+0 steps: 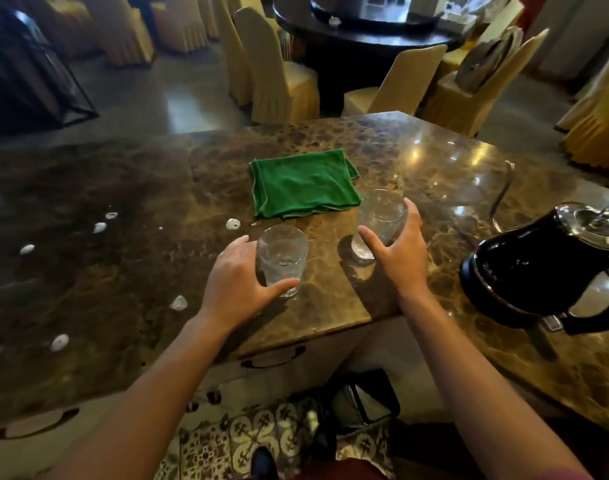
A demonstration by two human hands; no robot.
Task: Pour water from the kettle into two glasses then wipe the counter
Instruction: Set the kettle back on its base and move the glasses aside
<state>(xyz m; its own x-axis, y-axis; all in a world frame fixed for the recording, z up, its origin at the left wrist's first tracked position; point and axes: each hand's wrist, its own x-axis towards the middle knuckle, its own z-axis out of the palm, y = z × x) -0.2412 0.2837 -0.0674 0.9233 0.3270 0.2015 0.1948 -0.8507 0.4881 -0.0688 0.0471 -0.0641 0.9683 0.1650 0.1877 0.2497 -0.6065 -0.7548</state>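
Nearest, the left hand is curled round the left glass, thumb across its base; the right hand is wrapped round the right glass, which is tilted, its base seemingly off the desk. Both glasses are clear, faceted and smooth; whether they are empty cannot be told.

Risk, as judged: thin glass on polished marble could slip or chip if set down hard, and the tilted one could tip.

Right of the hands, the kettle is seen, dark, glossy, rounded, steel-lidded, near the desk edge; a careless reach could knock it. White foamy spots are scattered left. Farther back, the green cloth is laid folded, soft, napped.
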